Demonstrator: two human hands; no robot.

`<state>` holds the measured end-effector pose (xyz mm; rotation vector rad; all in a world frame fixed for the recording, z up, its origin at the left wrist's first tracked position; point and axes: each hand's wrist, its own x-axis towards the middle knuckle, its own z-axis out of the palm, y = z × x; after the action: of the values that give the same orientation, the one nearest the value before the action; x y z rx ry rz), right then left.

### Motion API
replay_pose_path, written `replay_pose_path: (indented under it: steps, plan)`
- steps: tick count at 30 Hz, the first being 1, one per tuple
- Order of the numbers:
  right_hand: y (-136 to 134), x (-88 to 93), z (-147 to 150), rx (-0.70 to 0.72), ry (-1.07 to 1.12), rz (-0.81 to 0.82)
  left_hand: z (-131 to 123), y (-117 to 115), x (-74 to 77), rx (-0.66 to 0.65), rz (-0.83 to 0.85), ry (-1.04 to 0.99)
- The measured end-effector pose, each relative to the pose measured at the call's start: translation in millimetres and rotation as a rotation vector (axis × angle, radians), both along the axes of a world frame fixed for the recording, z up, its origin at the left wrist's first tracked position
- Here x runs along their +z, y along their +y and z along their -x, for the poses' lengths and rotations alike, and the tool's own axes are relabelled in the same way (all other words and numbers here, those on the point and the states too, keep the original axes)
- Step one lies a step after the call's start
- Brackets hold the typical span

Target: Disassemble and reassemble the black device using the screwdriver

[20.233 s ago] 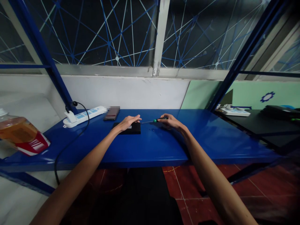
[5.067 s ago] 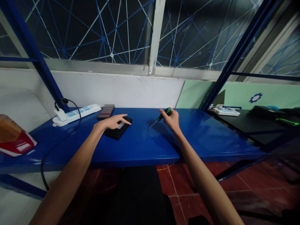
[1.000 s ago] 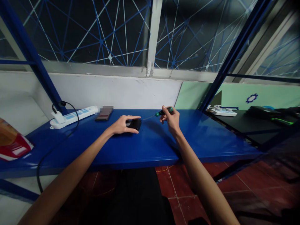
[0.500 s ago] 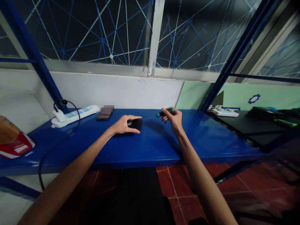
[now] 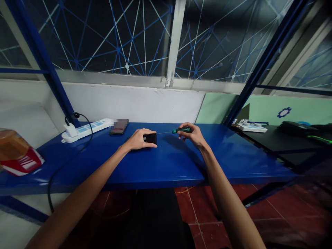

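Observation:
My left hand (image 5: 138, 139) grips a small black box-like object (image 5: 150, 138), thumb on the near side and fingers on the far side, low over the blue table (image 5: 160, 166). What the object is exactly, I cannot make out. In my right hand (image 5: 194, 135) is a screwdriver (image 5: 181, 130) with a green and black handle, held between thumb and fingers. Its thin shaft points left, and the tip reaches the right end of the black object, close to my left fingertips. Whether the tip touches it is too small to tell. A tiny dark speck lies on the table just right of the object.
A white power strip (image 5: 88, 129) with a plugged-in black cable (image 5: 70, 162) lies at the back left, beside a dark phone-like slab (image 5: 119, 127). A red and orange package (image 5: 19, 154) stands at the left edge. On the right, a black table (image 5: 280, 138) holds a white device (image 5: 252, 127).
The whole view has shifted slightly. My right hand has turned a little, bringing the screwdriver nearer to level. My left hand keeps its hold on the black object.

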<state>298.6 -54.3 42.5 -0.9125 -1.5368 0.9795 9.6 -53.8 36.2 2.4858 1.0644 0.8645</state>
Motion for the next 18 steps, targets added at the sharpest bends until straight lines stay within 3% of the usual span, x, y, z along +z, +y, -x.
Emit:
replay_pose_path:
  steps: [10,14,18]
  plan:
    - [5,-10.9,2,0.025,-0.083,0.143,1,8,-12.1,0.015,-0.006,0.156]
    - [7,-16.0,3,-0.044,-0.199,0.197,2,12,-19.8,-0.003,0.0,0.206]
    - [10,-19.9,4,-0.113,-0.325,0.136,2,14,-22.0,-0.004,0.011,0.22]
